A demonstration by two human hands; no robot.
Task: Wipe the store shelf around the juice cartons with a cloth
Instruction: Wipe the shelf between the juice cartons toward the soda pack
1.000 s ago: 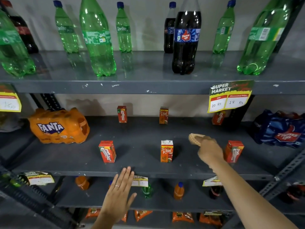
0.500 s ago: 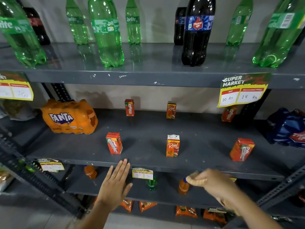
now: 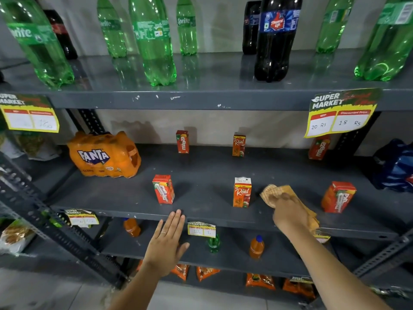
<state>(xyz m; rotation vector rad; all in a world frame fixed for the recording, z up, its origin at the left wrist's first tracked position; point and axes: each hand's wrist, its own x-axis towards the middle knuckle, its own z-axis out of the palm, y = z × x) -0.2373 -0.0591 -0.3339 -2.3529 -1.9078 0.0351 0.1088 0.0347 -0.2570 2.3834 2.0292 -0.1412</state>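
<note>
On the dark grey middle shelf [image 3: 207,186] stand several small juice cartons: a red one [image 3: 163,189] front left, a Real carton [image 3: 242,192] front middle, a red one [image 3: 338,196] front right, and three more along the back wall. My right hand [image 3: 288,212] grips a tan cloth [image 3: 273,193] and presses it on the shelf between the Real carton and the front right carton. My left hand [image 3: 166,245] is flat with fingers spread, fingertips touching the shelf's front edge below the front left carton.
A Fanta multipack [image 3: 104,154] lies at the shelf's left, a blue pack [image 3: 395,166] at its right. Large soda bottles stand on the upper shelf [image 3: 201,92]. Price tags [image 3: 339,113] hang from the shelf edges. Small bottles and snack packets fill the lower shelves.
My right hand has come back up from below the shelf edge and set the cloth on the shelf right of the Real carton. My left hand has stayed at the front edge.
</note>
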